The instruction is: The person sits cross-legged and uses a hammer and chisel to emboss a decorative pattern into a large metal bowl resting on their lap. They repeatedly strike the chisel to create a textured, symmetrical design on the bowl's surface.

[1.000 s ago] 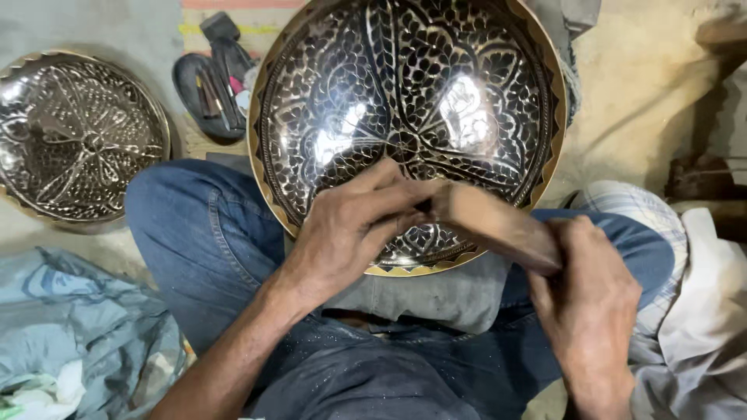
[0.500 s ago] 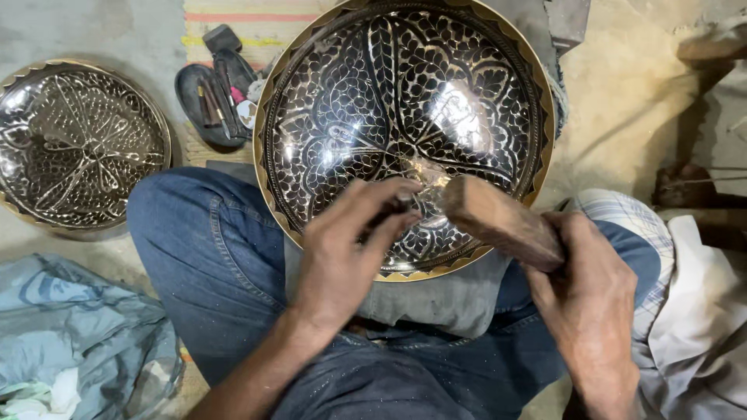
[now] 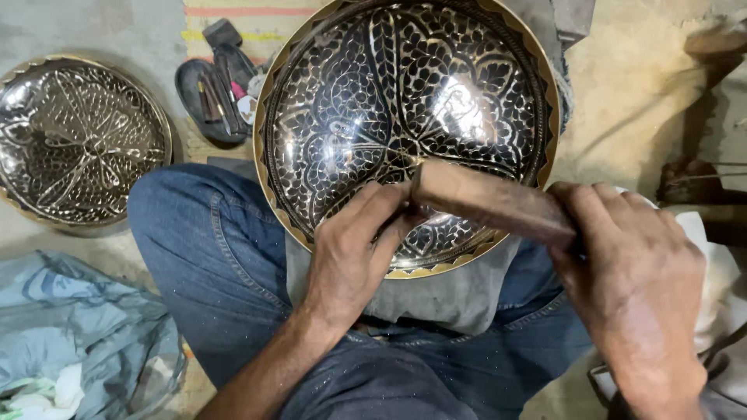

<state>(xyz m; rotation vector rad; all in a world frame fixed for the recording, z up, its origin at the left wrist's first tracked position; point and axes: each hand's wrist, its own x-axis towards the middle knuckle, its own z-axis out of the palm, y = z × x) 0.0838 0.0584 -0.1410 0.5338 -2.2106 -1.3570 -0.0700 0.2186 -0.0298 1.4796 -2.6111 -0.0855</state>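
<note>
Your right hand (image 3: 634,292) is wrapped tight around the near end of a brown wooden mallet (image 3: 490,202), fingers closed over the handle, and the block of the mallet runs up and to the left across the lower part of the engraved metal tray (image 3: 366,101). Your left hand (image 3: 354,253) sits just beside the mallet's far end, fingers bunched together and pinched as though on a small tool, but whatever is between them is hidden, so you cannot tell what they grip; the fingertips press against the tray's surface near its centre. The tray is large and round, dark with a bright floral pattern and a brass-coloured scalloped rim, and it leans against your lap, its lower edge resting on a grey cloth (image 3: 459,295) spread over your blue jeans (image 3: 210,264). To your left on the floor lies a second engraved tray (image 3: 78,140), well apart from the first. Between the two trays sits a small dark dish of hand tools (image 3: 214,93). A crumpled pale blue cloth (image 3: 78,342) lies by your left knee.
</note>
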